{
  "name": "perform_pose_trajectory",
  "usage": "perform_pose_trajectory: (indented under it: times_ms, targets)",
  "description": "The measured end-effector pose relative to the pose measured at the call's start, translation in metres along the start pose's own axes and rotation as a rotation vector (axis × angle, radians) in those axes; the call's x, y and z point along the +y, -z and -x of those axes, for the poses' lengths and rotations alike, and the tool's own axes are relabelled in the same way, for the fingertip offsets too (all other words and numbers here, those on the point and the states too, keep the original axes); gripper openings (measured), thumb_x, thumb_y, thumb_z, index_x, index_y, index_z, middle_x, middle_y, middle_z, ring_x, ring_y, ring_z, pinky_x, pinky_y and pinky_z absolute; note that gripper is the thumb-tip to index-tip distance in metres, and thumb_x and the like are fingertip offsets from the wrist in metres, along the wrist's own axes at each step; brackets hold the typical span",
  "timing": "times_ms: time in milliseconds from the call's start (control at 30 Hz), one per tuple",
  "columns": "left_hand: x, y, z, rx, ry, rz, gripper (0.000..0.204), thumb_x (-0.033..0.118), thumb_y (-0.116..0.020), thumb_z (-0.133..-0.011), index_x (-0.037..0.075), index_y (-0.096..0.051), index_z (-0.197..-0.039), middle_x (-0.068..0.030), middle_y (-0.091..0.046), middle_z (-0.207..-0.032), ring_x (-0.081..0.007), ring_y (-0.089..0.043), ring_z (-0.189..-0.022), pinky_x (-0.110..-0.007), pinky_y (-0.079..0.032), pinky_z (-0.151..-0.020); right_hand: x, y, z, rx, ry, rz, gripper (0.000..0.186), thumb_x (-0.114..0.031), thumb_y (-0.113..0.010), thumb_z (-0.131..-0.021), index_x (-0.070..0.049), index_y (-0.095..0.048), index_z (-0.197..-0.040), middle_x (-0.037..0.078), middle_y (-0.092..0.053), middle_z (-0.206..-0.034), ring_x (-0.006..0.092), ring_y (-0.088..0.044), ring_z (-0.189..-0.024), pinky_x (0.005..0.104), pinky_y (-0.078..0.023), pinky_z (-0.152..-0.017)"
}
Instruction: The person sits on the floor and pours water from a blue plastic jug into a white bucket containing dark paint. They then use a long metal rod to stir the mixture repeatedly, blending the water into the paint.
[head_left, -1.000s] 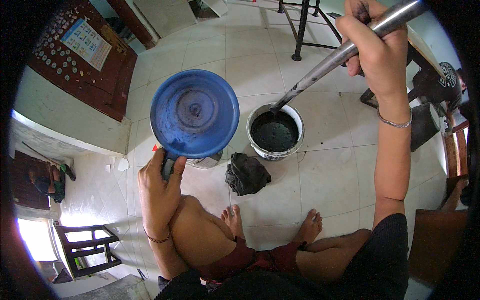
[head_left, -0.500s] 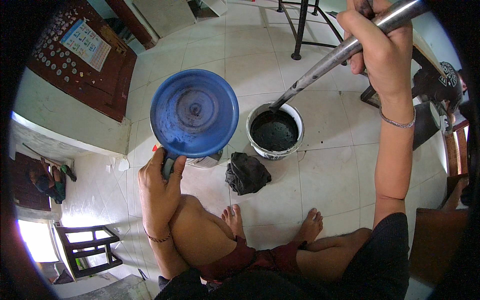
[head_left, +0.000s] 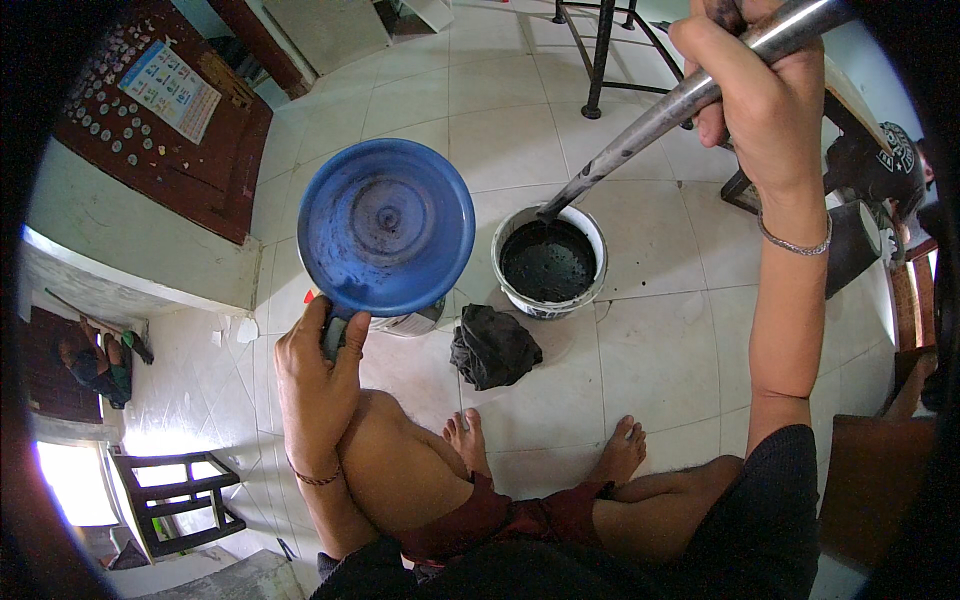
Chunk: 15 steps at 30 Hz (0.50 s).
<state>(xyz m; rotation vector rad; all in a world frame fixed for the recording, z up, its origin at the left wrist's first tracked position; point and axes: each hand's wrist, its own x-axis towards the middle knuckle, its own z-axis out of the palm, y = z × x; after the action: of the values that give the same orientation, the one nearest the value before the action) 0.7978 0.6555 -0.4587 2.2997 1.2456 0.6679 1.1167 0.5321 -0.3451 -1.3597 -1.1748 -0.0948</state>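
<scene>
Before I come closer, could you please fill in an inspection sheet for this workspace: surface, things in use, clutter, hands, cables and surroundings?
Surface: pale tiled floor, with small dark specks.
Things in use: blue round vessel, dark smears on it; metal tube, lower end at the far rim of the white bucket, which holds black material.
Clutter: crumpled black bundle near the bucket; a container, mostly hidden behind the blue vessel.
Hands: left hand grips the vessel's handle; right hand grips the tube.
Cables: nothing seen.
Surroundings: black metal legs ahead, dark wooden frame lower left; one person at far left, another at far right.
</scene>
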Motion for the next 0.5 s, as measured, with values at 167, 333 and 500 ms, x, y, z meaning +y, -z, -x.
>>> perform_pose_trajectory:
  times_ms: [167,333,500]
  targets:
    - [-0.0011,0.0001,-0.0007,0.001,-0.018,-0.002,0.034,0.026,-0.074,-0.095,-0.007,-0.066,-0.100,-0.0167,-0.064,-0.070,-0.0215,-0.058,-0.057,-0.036,-0.047,-0.057,-0.0006,-0.0018,0.0001,0.000,0.024,0.007,0.024,0.004,-0.057,-0.081,-0.006,-0.044,-0.063,0.000,-0.048,-0.052,0.0071,-0.049,-0.033,0.0228,-0.037,-0.028]
    - [-0.0012,-0.0003,-0.0010,0.003,-0.019,-0.004,0.034,0.026,-0.074,-0.096,-0.007,-0.066,-0.100,-0.0174,-0.064,-0.071,-0.0221,-0.058,-0.057,-0.036,-0.047,-0.058,-0.0036,-0.0006,-0.0010,0.004,-0.077,0.010,0.024,0.005,-0.057,-0.081,-0.005,-0.044,-0.064,0.001,-0.048,-0.053,0.0076,-0.050,-0.033,0.0229,-0.037,-0.028]
    - [-0.0003,0.0002,-0.0009,0.003,0.004,-0.022,0.035,0.026,-0.073,-0.096,-0.008,-0.067,-0.102,-0.0181,-0.065,-0.072,-0.0222,-0.059,-0.057,-0.036,-0.048,-0.058,-0.0018,-0.0016,-0.0001,-0.010,-0.024,-0.023,0.024,0.006,-0.058,-0.080,-0.005,-0.044,-0.064,0.002,-0.049,-0.053,0.0080,-0.051,-0.034,0.0232,-0.037,-0.028]
